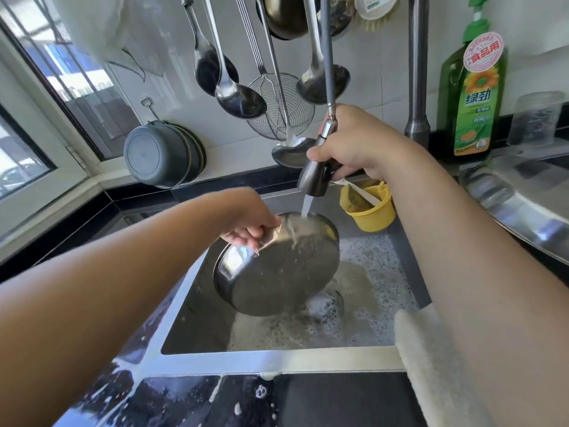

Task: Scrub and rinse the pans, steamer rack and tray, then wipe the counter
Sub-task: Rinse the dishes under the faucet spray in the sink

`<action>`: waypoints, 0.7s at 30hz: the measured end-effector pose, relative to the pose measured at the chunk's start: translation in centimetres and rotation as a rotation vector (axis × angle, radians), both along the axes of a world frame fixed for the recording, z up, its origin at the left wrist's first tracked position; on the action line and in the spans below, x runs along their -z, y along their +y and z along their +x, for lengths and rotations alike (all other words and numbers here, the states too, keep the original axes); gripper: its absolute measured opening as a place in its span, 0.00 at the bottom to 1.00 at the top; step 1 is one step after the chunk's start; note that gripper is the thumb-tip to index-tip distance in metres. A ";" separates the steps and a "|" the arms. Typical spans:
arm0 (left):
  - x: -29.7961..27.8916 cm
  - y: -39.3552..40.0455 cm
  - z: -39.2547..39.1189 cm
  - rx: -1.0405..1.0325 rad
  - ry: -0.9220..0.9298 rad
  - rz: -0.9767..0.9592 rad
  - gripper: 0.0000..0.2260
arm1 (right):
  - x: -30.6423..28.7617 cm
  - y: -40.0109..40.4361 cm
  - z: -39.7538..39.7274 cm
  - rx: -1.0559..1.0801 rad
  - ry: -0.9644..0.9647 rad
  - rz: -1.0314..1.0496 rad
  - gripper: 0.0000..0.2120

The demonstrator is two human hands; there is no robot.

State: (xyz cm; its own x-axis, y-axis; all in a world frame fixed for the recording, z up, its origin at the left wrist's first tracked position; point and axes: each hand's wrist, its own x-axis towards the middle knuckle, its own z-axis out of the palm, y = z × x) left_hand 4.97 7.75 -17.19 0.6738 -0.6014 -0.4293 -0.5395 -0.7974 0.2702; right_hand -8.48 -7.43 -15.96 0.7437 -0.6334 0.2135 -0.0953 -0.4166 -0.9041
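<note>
We see a steel pan (277,266) held tilted over the sink (277,360), its flat underside turned up toward us and its upper edge under a stream of water (306,206) that splashes across the metal. The left hand (246,220) grips the pan at its upper rim, fingers curled round the edge, so the pan hangs clear of the sink floor. The right hand (354,143) is wrapped round the pull-out spray head (315,177), thumb along its side and fingers closed behind it, aiming the stream down at the pan; the grey hose (328,57) rises from the head toward the top of the frame. Below the pan the sink bottom is covered in grey, foamy water (354,303). A yellow basket (372,211) hangs at the far right corner of the sink, holding a sponge. A pale cloth (421,349) is draped over the sink's right rim, under the right forearm. The dark counter (338,402) in front carries drops and streaks of suds. On the wall behind hang ladles (240,100), a wire skimmer (280,109) and stacked grey bowls (163,155). To the right stand the faucet column (417,87), a green dish soap bottle (475,103), a clear cup (535,118), and a large steel lid (523,195).
</note>
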 end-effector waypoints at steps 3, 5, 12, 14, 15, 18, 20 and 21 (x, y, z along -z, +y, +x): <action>-1.2 -0.8 0.5 0.074 -0.239 0.012 0.17 | -0.1 -0.7 -0.5 0.080 0.066 -0.089 0.16; -1.1 -1.3 1.0 0.064 -0.166 -0.116 0.14 | -0.1 -1.2 -0.9 0.118 0.085 -0.122 0.19; 1.9 -0.5 1.1 -0.244 0.347 -0.467 0.11 | 0.4 -0.7 0.2 0.162 -0.074 -0.117 0.18; 2.5 -0.6 1.4 -0.333 0.405 -0.538 0.10 | 0.4 -0.3 0.6 0.131 -0.100 -0.068 0.18; 2.5 -0.7 1.4 -0.379 0.447 -0.572 0.08 | 0.4 -0.1 0.8 0.106 -0.112 -0.036 0.17; 2.7 -1.4 1.1 -0.427 0.505 -0.633 0.04 | 0.3 0.5 1.1 0.014 -0.148 0.042 0.16; 2.9 -1.9 0.6 -0.437 0.534 -0.655 0.08 | 0.2 0.8 1.1 -0.041 -0.169 0.080 0.16; 3.0 -2.1 0.3 -0.449 0.568 -0.671 0.10 | 0.1 0.9 1.1 -0.059 -0.174 0.089 0.16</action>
State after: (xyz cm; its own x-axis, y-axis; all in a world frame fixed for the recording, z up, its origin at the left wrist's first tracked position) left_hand 5.27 5.69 -20.21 0.6987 -0.5770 -0.4230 0.1257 -0.4830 0.8665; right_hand -7.42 -6.50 -16.05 0.7366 -0.6123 0.2873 0.0879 -0.3345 -0.9383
